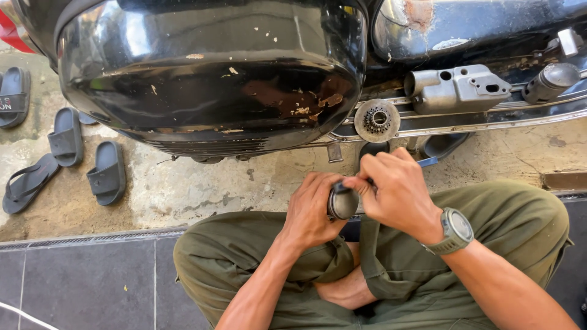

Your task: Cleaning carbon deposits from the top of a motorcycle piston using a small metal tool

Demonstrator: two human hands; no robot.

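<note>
Fingers of the left hand (312, 211) curl around a small dark round part (342, 202) above the lap (its shape is hard to make out); the right hand (394, 189) pinches its top, fingertips closed, tool hidden.

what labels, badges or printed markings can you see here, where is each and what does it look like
Small oval badge: on the black bodywork, upper right, pale silver, lettering too small to tell.
Printed sandal strap: far left on the concrete, dark slide with pale lettering on the strap.
Wristwatch: on the right wrist, round grey face with olive band; nothing readable on the face.
No packages or signs.
</note>
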